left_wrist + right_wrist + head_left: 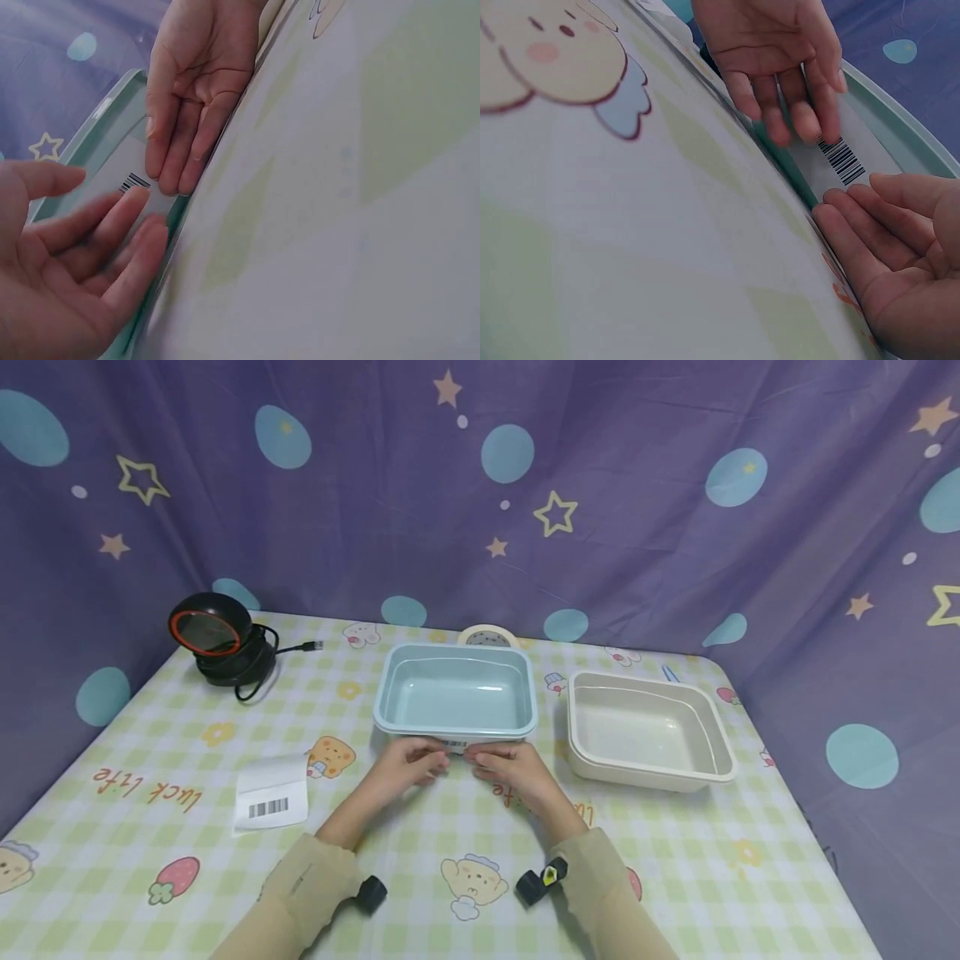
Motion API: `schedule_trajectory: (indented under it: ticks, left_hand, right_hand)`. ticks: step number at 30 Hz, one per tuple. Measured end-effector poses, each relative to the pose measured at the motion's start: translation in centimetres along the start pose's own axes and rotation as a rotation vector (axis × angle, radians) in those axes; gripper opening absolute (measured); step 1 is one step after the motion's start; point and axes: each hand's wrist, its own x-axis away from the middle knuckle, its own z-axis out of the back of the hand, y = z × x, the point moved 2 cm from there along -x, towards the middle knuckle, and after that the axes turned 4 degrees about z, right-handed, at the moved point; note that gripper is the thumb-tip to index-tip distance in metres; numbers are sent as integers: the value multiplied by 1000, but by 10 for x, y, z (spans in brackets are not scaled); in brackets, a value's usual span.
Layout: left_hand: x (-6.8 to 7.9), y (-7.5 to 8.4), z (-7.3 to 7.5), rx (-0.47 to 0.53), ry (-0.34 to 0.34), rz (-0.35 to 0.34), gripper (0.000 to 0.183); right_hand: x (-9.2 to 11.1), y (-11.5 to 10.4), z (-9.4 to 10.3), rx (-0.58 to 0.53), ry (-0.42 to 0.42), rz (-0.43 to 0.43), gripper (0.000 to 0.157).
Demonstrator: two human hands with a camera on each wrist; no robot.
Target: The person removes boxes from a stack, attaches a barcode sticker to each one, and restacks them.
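Note:
A light blue plastic basin (454, 727) stands mid-table. On its front wall is a white label with a barcode (843, 161), partly covered by fingers in the head view. My left hand (408, 766) is at the left part of the label, fingers loosely bent and gripping nothing. From the other side, my right hand (517, 768) lays its nearly straight fingertips against the label, thumb close to them. Whether the left fingertips touch the label, I cannot tell. To the left lies a white sheet of barcode labels (272, 795).
A cream basin (645, 768) stands to the right. A black round device with an orange ring (213, 631) and a USB cable (300, 647) is at the back left. Behind the blue basin shows a round cream object (487, 633). A purple curtain (420, 535) hangs behind the table.

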Motion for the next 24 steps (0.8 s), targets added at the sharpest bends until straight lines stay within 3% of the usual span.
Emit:
schedule_trajectory:
  ticks: [6, 11, 16, 24]
  left_hand:
    - [1, -2, 1, 50, -59, -44, 37]
    - [1, -1, 3, 71, -39, -3, 37]
    - [-1, -1, 3, 105, 13, 82, 35]
    - [-1, -3, 6, 156, 162, 199, 30]
  right_hand:
    - [0, 0, 0, 9, -3, 3, 31]
    - [0, 0, 0, 6, -11, -2, 32]
    - [0, -1, 0, 2, -13, -6, 33]
    - [1, -2, 0, -21, 7, -37, 32]
